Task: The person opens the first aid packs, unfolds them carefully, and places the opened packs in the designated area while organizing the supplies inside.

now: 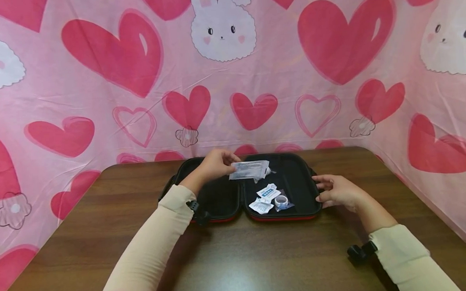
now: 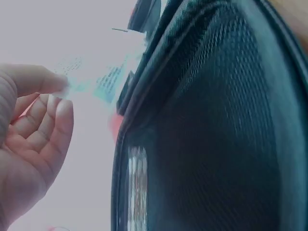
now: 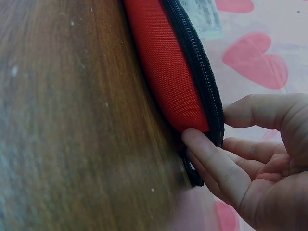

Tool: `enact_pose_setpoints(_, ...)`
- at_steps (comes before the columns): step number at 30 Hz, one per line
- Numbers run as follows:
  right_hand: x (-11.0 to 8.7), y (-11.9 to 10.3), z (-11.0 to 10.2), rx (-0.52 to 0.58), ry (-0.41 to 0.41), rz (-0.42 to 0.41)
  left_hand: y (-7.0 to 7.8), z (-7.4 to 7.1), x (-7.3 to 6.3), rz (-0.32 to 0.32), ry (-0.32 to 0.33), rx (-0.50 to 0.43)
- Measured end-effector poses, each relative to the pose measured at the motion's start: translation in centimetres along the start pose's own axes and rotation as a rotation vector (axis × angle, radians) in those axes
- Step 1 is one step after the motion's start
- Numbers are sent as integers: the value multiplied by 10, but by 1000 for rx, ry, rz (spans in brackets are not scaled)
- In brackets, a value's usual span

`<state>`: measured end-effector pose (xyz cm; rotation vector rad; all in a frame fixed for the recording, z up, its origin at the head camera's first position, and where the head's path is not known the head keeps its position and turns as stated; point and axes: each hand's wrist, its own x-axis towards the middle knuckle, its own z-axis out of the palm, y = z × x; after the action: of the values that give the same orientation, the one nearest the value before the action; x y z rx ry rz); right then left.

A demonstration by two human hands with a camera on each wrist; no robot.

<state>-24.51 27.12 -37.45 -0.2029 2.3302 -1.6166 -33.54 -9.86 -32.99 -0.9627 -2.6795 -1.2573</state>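
An open zip-up case (image 1: 304,181), black inside and red outside, lies flat on the table with its two halves side by side. Between thumb and fingers, my left hand (image 1: 217,163) pinches a flat, clear packet with print (image 1: 250,170), held above the middle of the case; what is inside it is too blurred to tell. My right hand (image 1: 340,191) grips the case's right rim, its thumb and fingers on either side of the zipped edge (image 3: 204,72) in the right wrist view. In the right half lie small white-and-blue packets (image 1: 269,191) and a white roll of tape (image 1: 281,200).
The wooden table (image 1: 239,259) stretches in front of the case and to both sides. A pink cloth with hearts and rabbits (image 1: 221,75) hangs behind it. In the left wrist view, a shiny clear-wrapped item (image 2: 138,187) sits at the case's inner edge.
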Motion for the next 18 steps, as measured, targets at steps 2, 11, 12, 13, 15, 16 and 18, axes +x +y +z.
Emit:
enact_pose_setpoints(2, 0, 0, 0, 1, 1, -2, -3, -3, -3, -8, 2, 16)
enact_pose_setpoints(11, 0, 1, 0, 5, -13, -12, -14, -7, -13, -98, -36, -83)
enact_pose_setpoints(12, 0, 0, 0, 7, -12, -10, -15, -8, -14, -95, -32, -91)
enact_pose_setpoints(13, -1, 0, 0, 8, -11, -10, -15, -8, -14, -93, -30, -101)
enact_pose_setpoints(15, 0, 0, 0, 9, -9, -7, -16, -9, -15, -92, -26, -126)
enact_pose_setpoints(16, 0, 0, 0, 10, -10, -8, -16, -10, -15, -95, -25, -141)
enact_pose_setpoints(18, 0, 1, 0, 7, -13, -10, -18, -13, -17, -101, -27, -169)
